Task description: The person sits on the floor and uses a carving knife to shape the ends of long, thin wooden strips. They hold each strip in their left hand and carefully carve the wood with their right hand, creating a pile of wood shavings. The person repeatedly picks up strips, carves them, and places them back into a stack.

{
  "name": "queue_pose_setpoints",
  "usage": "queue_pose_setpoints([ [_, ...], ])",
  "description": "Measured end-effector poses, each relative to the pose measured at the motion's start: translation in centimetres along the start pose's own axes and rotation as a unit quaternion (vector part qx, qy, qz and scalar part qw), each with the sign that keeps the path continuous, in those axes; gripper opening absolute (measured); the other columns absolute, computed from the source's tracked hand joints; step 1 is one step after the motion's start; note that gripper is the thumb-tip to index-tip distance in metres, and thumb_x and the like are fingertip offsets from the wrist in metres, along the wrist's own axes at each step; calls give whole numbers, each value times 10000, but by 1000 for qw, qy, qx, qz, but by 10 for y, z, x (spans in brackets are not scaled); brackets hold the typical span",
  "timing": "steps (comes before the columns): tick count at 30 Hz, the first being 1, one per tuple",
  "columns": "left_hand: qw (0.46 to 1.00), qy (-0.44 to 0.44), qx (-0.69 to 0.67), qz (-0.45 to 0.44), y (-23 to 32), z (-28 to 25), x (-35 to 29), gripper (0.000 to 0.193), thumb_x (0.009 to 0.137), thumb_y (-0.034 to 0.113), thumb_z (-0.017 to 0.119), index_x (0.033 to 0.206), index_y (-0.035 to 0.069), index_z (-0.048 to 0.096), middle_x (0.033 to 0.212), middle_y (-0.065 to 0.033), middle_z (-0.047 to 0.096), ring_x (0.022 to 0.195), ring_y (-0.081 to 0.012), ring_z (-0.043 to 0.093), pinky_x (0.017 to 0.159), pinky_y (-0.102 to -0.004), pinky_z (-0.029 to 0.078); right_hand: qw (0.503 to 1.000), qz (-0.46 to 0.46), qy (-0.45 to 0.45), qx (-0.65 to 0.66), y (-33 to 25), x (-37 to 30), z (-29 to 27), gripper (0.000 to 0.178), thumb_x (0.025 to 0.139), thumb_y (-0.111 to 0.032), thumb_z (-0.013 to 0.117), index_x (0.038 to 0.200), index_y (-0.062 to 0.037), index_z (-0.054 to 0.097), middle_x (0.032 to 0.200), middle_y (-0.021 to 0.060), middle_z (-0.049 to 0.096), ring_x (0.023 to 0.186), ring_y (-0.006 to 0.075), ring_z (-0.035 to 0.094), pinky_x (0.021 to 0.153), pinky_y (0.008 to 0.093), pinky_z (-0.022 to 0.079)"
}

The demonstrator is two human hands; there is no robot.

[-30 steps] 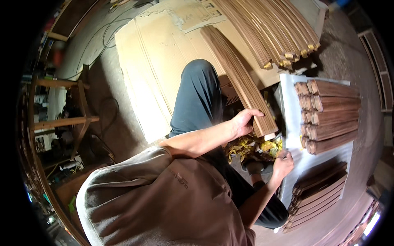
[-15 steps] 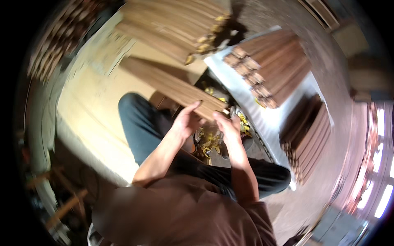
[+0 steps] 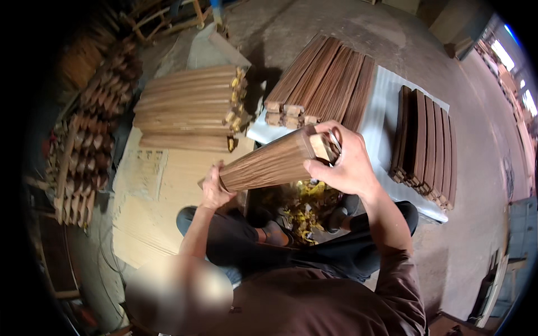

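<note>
A bundle of thin wood strips (image 3: 269, 163) is held up in mid-air at the centre of the view, above the person's lap. It is long and slim, brown with fine dark grain running lengthwise, and it lies tilted, its lower end toward 8 o'clock and its upper end toward 2 o'clock. The upper end shows pale cut faces.

The left hand (image 3: 215, 189) is closed around the lower end, fingers wrapped from below. The right hand (image 3: 344, 162) is clamped on the upper end, fingers curled over the pale end faces. The two hands are well apart, one at each end.

Directly beneath the bundle, between the person's legs, lies a heap of yellow scraps (image 3: 305, 210) on the floor. At 12 o'clock a row of similar bundles (image 3: 325, 84) rests on a white sheet (image 3: 381, 112), and at 3 o'clock a darker row of bundles (image 3: 426, 140) lies on the same sheet. At 10 o'clock a larger stack of strips (image 3: 185, 109) sits on pale cardboard (image 3: 151, 190). At 9 o'clock a rack of stacked wood pieces (image 3: 84, 145) stands in shadow.
</note>
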State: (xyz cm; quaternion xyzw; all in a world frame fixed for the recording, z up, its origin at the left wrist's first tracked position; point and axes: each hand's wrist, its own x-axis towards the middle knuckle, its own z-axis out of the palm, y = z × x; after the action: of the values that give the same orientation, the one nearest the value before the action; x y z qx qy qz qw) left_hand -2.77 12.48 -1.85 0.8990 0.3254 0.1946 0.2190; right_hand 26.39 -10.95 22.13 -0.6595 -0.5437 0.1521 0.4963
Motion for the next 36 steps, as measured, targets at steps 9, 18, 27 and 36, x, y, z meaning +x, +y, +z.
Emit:
queue_pose_setpoints([
  [9, 997, 23, -67, 17, 173, 24, 109, 1067, 643, 404, 870, 1397, -36, 256, 1055, -312, 644, 921, -437, 683, 824, -485, 592, 905, 167, 235, 312, 83, 10, -56, 125, 952, -108, 630, 999, 6, 654, 767, 53, 639, 532, 22, 426, 435, 187, 280],
  [18, 996, -25, 51, -62, 261, 135, 204, 915, 675, 448, 826, 1271, -98, 397, 1235, -322, 564, 1059, -444, 639, 923, -483, 532, 864, 212, 319, 327, 158, -19, -115, 101, 940, -101, 633, 971, -5, 638, 711, 19, 577, 520, 22, 412, 435, 198, 282],
  [27, 977, -85, 170, -92, 288, 233, 337, 971, 716, 482, 760, 1511, 114, 342, 1310, -274, 549, 1231, -405, 544, 998, -479, 487, 906, 199, 233, 291, 166, -20, -123, 84, 925, -56, 638, 898, 15, 673, 721, 30, 642, 639, 88, 562, 579, 259, 444],
  [36, 973, -26, 219, -64, 280, 304, 445, 804, 749, 418, 762, 1393, 15, 497, 1338, -262, 512, 1236, -402, 494, 1049, -476, 423, 902, 216, 223, 301, 177, -22, -122, 97, 946, -68, 670, 904, 16, 648, 742, 7, 620, 676, 75, 571, 626, 232, 460],
])
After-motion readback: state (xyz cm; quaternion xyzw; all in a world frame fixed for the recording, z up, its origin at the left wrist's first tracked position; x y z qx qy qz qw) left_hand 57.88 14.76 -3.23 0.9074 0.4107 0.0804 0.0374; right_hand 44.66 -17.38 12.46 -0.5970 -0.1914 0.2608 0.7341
